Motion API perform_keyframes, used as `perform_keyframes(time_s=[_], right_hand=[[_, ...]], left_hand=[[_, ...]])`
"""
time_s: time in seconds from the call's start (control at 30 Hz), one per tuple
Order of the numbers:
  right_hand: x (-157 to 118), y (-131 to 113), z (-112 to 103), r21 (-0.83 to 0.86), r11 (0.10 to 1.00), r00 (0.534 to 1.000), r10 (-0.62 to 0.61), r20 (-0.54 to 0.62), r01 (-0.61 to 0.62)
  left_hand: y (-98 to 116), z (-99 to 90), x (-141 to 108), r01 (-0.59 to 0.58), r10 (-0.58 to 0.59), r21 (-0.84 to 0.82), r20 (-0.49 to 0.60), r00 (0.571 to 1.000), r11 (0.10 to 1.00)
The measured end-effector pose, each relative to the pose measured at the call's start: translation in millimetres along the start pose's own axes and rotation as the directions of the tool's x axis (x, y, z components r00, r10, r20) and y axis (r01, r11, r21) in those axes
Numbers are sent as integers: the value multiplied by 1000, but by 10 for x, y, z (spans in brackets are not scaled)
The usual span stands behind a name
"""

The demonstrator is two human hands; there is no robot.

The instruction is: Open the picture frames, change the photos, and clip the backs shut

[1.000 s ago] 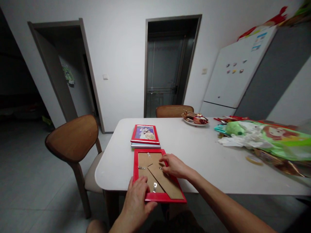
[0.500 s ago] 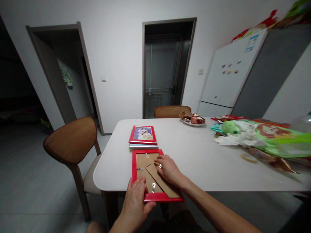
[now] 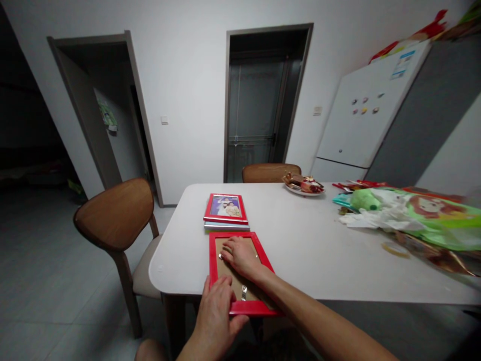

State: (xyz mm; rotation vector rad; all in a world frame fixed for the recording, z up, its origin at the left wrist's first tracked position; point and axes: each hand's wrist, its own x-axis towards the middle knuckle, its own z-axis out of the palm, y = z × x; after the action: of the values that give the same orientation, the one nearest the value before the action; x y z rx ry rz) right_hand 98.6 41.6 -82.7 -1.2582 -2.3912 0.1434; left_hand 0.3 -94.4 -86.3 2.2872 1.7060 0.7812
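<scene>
A red picture frame lies face down at the table's near edge, its near end jutting over it. Its brown backing board faces up, with small metal clips along the edges. My left hand is closed round the frame's near left corner, thumb at the near rim. Across the backing reaches my right hand, fingers extended, their tips touching at the left metal clip. My right hand and forearm hide much of the board and its stand. Just beyond lies a stack topped by another red picture frame, photo side up.
The white table extends right. A green plastic bag, white tissues and a roll of tape lie there. A plate of wrappers sits at the far edge. Wooden chairs stand left and behind.
My right hand has moved left across the backing, from the stand to the left clip. My left hand keeps its hold on the corner. The whole view has shifted slightly.
</scene>
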Motion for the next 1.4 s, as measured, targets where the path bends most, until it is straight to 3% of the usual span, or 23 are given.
perform_keyframes(time_s=[0.13,0.53,0.73,1.03,1.13,1.3,1.4], right_hand=[[26,126,-28,-76,990,993,114,-34,-116],[13,153,-42,-66,995,997,71,21,-70],[32,120,-31,-92,988,992,127,18,-125],[21,94,-100,-29,999,997,48,61,-46],[-122,112,-218,97,995,997,-17,69,10],[-467,175,-468,320,942,933,-198,300,97],[-580,145,-508,321,943,933,-187,309,82]], left_hand=[[-5,-16,14,-10,10,-25,-4,1000,1000],[-18,-7,20,4,-4,4,25,1000,1000],[-22,-15,42,10,-10,-8,25,1000,1000],[-20,-22,59,13,-12,-43,14,1000,999],[-47,-19,54,14,-13,-55,18,1000,998],[-69,0,42,9,-8,-60,13,1000,998],[-56,1,44,15,-14,-63,17,1000,998]])
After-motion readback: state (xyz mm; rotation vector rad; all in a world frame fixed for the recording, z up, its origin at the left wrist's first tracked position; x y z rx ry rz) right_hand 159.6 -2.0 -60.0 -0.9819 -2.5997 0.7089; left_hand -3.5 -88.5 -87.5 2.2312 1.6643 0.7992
